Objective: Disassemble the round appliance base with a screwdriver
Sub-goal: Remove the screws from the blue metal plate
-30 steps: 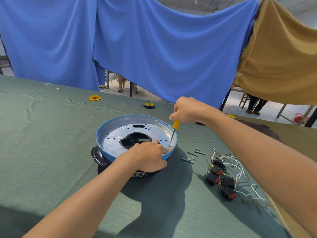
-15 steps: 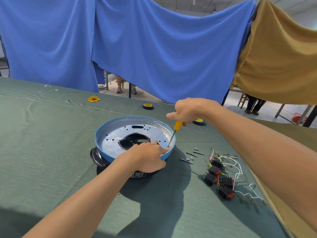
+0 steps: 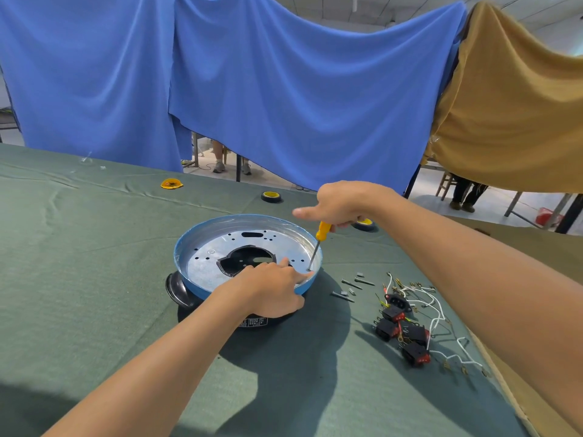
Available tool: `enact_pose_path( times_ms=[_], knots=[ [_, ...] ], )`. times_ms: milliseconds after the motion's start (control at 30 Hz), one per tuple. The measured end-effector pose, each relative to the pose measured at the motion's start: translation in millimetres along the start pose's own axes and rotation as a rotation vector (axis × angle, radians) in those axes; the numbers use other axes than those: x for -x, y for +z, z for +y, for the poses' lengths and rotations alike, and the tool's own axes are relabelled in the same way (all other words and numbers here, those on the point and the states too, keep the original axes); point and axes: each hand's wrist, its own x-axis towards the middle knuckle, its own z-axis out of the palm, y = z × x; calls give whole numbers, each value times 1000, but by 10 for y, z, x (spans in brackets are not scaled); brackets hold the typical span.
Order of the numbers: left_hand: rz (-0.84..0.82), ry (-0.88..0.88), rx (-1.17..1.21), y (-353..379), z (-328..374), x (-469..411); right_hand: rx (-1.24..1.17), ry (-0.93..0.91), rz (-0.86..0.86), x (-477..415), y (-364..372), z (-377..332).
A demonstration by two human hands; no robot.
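Table (image 3: 94,279): base (image 3: 205,266) sits mid-cloth, open side up, metal plate showing. My left hand (image 3: 271,291) grips its near rim, fingers curled over the edge, index pointing toward the tip. Right hand (image 3: 340,203) wraps the screwdriver (image 3: 323,231) handle, index stuck out straight. Tip is down at a screw (image 3: 308,270) by the right rim. Shaft leans, so I'd square it to the head, press down before turning, and clamp the base against twist.
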Motion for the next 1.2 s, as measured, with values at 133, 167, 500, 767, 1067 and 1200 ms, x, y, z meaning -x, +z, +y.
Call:
enact_pose_path(
  times_ms=[133, 167, 500, 767, 1067, 1200],
  knots=[
    [4, -3, 2, 6, -3, 7, 49, -29, 87, -7, 31, -32],
    [7, -4, -1, 10, 0, 8, 13, -50, 72, -9, 29, -32],
    [9, -10, 5, 9, -11, 1, -55, 30, 105, -38, 67, 15],
    [18, -16, 0, 24, -12, 4, -142, -38, -23, -5, 2, 5],
    [14, -8, -10, 21, -8, -8, -160, -12, 48, -3, 59, 1],
    [21, -11, 0, 30, -14, -10, -121, 11, 62, -10, 56, 14]
  ],
)
